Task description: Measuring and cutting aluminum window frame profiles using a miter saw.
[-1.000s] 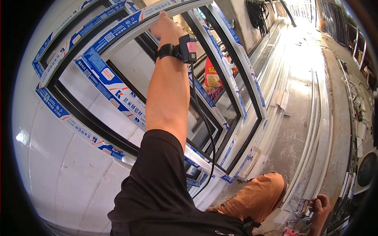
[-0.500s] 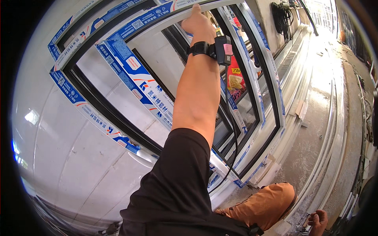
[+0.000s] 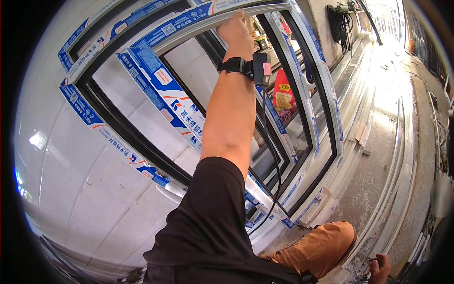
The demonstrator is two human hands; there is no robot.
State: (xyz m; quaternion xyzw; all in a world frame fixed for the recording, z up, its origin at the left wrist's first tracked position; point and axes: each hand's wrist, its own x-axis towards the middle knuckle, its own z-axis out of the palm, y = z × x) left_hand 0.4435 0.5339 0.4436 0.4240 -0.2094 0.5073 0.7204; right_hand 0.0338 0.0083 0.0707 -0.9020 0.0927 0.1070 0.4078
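My left arm reaches up across a stack of leaning window frames (image 3: 182,102), wrapped in blue-and-white protective film. At the upper bar of the front frame, my left hand (image 3: 235,32) is closed on the bar's inner edge; most of its fingers are hidden. The wrist carries a black strap with a small dark box (image 3: 261,69) and a hanging cable (image 3: 278,173). Low at the right, past an orange-brown trouser leg (image 3: 321,246), my right hand (image 3: 379,269) shows partly, with curled fingers. What it holds, if anything, is too small to tell.
White panels (image 3: 90,189) lie left of the frames. Long pale metal profiles (image 3: 352,90) run along the floor at the right. A coiled black cable (image 3: 340,26) hangs on the wall. Behind the frames shows a red package (image 3: 283,94).
My left hand has slid slightly down and its thumb has left the front of the bar. The wrist and forearm have shifted left. My right hand has hardly moved.
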